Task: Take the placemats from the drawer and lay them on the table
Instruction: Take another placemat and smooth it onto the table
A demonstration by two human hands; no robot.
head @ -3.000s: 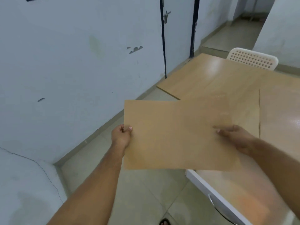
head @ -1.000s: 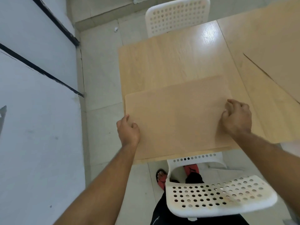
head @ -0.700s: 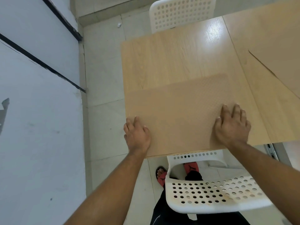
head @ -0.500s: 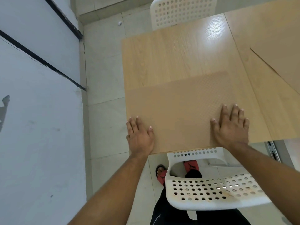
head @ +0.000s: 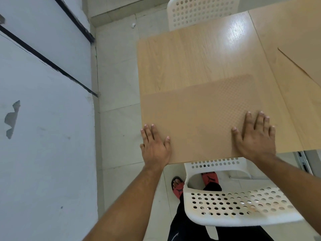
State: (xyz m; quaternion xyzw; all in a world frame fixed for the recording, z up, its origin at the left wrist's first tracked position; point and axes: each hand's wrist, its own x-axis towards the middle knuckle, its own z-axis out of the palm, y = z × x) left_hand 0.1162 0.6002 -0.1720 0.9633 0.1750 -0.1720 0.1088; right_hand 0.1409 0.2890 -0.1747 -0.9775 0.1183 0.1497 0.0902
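Note:
A tan textured placemat (head: 199, 115) lies flat on the near left corner of the light wooden table (head: 199, 54). My left hand (head: 155, 145) rests flat on the mat's near left corner, fingers straight. My right hand (head: 255, 136) presses flat on the mat's near right part, fingers spread. A second tan placemat (head: 307, 54) lies on the table at the right edge of view, partly cut off.
A white perforated chair (head: 239, 211) stands between me and the table's near edge. Another white chair (head: 199, 13) stands at the far side. A grey-white wall (head: 43, 119) runs along the left, with tiled floor (head: 118, 84) between it and the table.
The placemat came down from mid-air onto the table. Both hands let go of its edges and flattened on top of it. In the last half second little has moved.

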